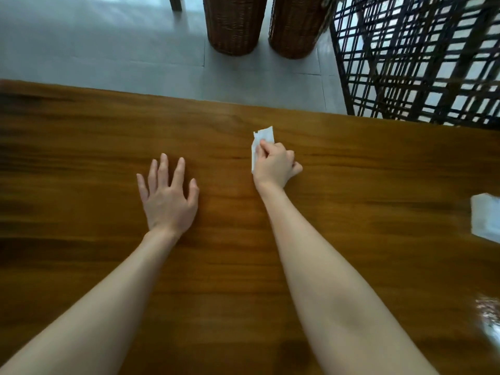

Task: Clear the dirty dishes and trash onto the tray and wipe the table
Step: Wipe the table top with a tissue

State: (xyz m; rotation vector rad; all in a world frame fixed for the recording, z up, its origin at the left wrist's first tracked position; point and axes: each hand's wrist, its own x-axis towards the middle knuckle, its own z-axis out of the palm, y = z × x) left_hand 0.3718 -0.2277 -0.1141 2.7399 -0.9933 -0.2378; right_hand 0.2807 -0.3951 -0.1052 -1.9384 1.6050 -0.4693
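My right hand (274, 165) is closed around a white wipe (263, 136) and presses it on the brown wooden table (81, 158), a little right of the middle and near the far edge. The wipe's corner sticks out beyond my fingers. My left hand (169, 198) lies flat on the table with fingers spread, holding nothing, about a hand's width to the left of the right one. No tray or dishes are in view.
A second white tissue (485, 219) lies at the table's right edge. Beyond the far edge are a grey tiled floor (108, 50), two wicker baskets (235, 23), and a dark lattice frame (419, 55) at the upper right.
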